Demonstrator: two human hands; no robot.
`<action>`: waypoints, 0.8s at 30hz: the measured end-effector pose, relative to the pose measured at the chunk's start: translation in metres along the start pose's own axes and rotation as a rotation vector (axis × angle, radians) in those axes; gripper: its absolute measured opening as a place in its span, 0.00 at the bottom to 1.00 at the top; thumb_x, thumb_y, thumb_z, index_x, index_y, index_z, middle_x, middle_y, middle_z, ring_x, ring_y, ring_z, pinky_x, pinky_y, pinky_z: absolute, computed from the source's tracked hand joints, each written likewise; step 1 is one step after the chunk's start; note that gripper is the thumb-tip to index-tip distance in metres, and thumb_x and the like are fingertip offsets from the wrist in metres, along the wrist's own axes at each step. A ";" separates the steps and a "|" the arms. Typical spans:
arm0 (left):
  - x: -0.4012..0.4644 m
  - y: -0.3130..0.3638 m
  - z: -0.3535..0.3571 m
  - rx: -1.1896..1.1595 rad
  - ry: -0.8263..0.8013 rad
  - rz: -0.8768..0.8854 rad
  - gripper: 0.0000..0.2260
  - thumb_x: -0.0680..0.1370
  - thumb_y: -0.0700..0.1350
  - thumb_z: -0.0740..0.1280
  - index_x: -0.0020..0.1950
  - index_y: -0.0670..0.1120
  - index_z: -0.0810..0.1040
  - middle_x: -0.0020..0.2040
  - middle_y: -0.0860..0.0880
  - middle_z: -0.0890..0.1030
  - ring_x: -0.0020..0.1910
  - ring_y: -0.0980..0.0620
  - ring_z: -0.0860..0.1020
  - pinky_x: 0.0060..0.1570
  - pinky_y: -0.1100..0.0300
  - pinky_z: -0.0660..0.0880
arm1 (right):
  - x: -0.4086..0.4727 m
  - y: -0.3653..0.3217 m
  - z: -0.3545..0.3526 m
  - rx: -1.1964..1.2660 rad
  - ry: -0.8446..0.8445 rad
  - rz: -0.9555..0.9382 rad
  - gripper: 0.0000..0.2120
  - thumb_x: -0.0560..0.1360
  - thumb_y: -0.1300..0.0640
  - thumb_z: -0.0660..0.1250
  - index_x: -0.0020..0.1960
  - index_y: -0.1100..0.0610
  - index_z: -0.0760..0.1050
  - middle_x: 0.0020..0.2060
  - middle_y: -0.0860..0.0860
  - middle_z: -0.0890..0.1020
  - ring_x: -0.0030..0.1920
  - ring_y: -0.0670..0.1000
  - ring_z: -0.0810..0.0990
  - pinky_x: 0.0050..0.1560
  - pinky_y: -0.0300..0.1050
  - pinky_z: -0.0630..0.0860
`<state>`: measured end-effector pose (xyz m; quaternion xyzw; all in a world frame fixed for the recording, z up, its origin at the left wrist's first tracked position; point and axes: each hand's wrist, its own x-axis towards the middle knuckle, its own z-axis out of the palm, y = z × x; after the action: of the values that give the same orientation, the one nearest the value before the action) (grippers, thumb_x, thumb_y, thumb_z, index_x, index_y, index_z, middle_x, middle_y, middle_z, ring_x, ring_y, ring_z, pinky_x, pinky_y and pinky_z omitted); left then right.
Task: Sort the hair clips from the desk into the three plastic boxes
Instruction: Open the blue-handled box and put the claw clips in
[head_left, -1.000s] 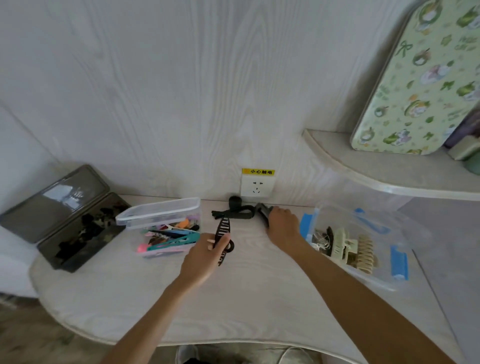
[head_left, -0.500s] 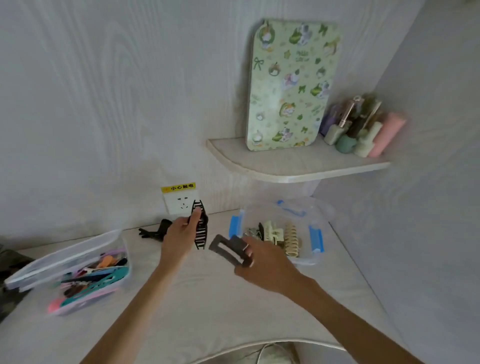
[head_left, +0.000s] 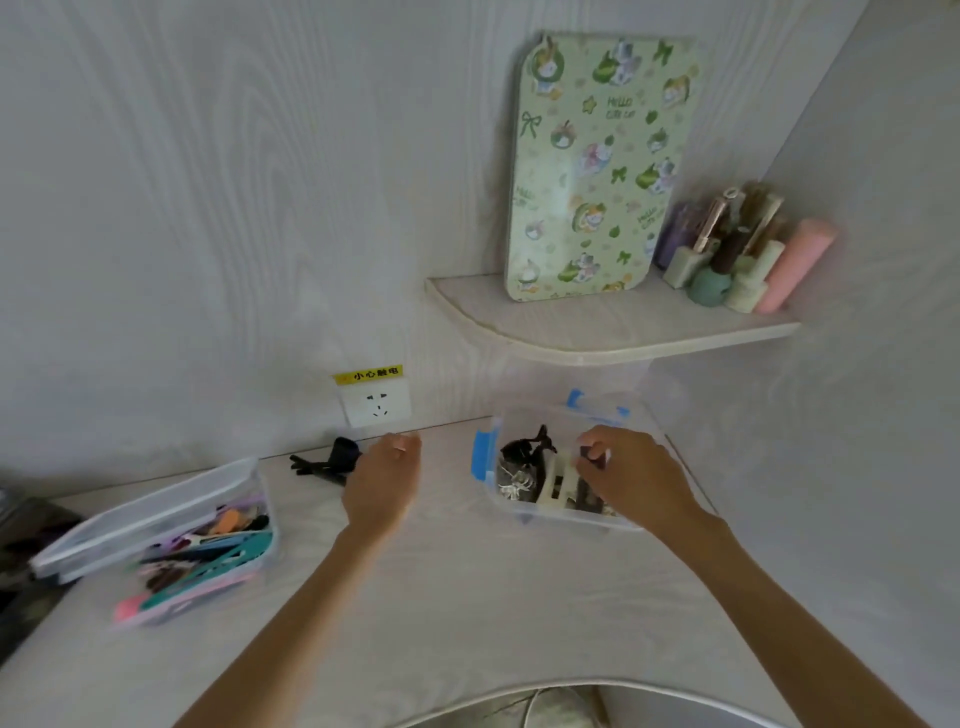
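At the far left edge of the pale wood-grain table (head_left: 467, 597) lies a dark case (head_left: 31, 525), only partly in view. Just right of it sits a clear plastic box with a pink base (head_left: 208, 561), its clear lid (head_left: 145, 514) propped over its left side, filled with flat clips in teal, pink, orange and black. Behind it, by the wall under a white socket (head_left: 375, 408) with a yellow label, a black hair clip (head_left: 324, 462) lies on the table. The left hand (head_left: 382, 486) hovers just right of that clip, its grip loose, fingers relaxed and holding nothing. Further right stands a clear plastic box with blue latches (head_left: 485, 460), holding a black claw clip (head_left: 527, 449), a cream claw clip (head_left: 556, 486) and small metallic pieces. The right hand (head_left: 631, 475) reaches into this box, fingertips curled on a dark clip (head_left: 589, 454); blur hides how firm that grip is. Above, a corner shelf (head_left: 597, 327) carries a green patterned board (head_left: 597, 166) and several bottles (head_left: 743, 265).
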<state>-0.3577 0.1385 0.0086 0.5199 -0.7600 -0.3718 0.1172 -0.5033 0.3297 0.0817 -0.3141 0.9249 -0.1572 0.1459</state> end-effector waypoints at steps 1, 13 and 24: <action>0.003 -0.013 -0.006 0.046 0.047 0.021 0.11 0.78 0.49 0.56 0.51 0.47 0.76 0.49 0.49 0.78 0.53 0.44 0.77 0.49 0.54 0.70 | 0.003 -0.013 0.006 -0.001 -0.013 -0.038 0.11 0.76 0.49 0.63 0.56 0.48 0.76 0.49 0.46 0.82 0.50 0.51 0.80 0.51 0.43 0.74; 0.041 -0.072 -0.038 0.738 -0.112 0.187 0.17 0.78 0.44 0.59 0.66 0.46 0.64 0.58 0.46 0.78 0.57 0.45 0.75 0.53 0.54 0.71 | 0.062 -0.157 0.174 -0.117 -0.523 -0.329 0.25 0.77 0.56 0.59 0.72 0.58 0.58 0.68 0.58 0.65 0.68 0.59 0.64 0.64 0.53 0.67; -0.004 -0.026 -0.063 0.517 -0.225 0.451 0.26 0.74 0.47 0.66 0.71 0.54 0.64 0.57 0.56 0.80 0.57 0.53 0.77 0.56 0.57 0.73 | 0.011 -0.096 0.098 -0.049 -0.105 -0.522 0.18 0.75 0.45 0.63 0.62 0.51 0.71 0.53 0.47 0.78 0.54 0.48 0.76 0.45 0.41 0.71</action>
<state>-0.3018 0.1095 0.0357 0.3077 -0.9326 -0.1870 -0.0233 -0.4240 0.2309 0.0281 -0.5530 0.8073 -0.1507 0.1406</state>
